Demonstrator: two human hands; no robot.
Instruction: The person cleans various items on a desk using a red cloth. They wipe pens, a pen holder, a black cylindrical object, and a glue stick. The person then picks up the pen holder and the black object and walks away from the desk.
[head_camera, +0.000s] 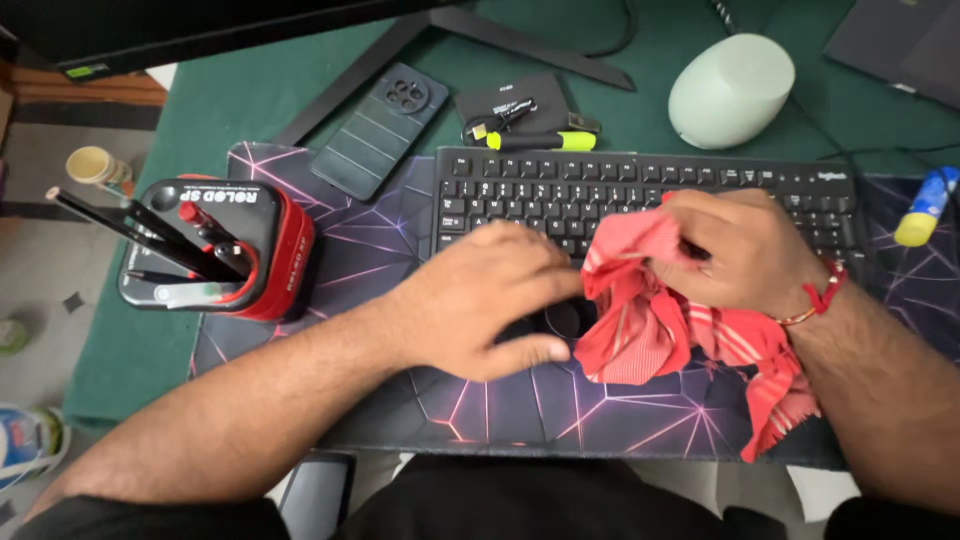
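fingers (700, 240) of right hand (745, 250) bunched tight around red striped cloth (650, 325), centre-right of frame, over front edge of black keyboard (600, 190). left hand (480, 300) flat, fingers spread narrow, on something dark and round, mostly hidden, touching cloth. patterned desk mat (350, 250) beneath. red-and-black pen holder (225, 250) at left.

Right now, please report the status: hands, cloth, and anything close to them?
Left hand flat over keyboard's front edge. Right hand gripping red cloth, bunched on the keyboard. Phone and pen holder lie left, apart.
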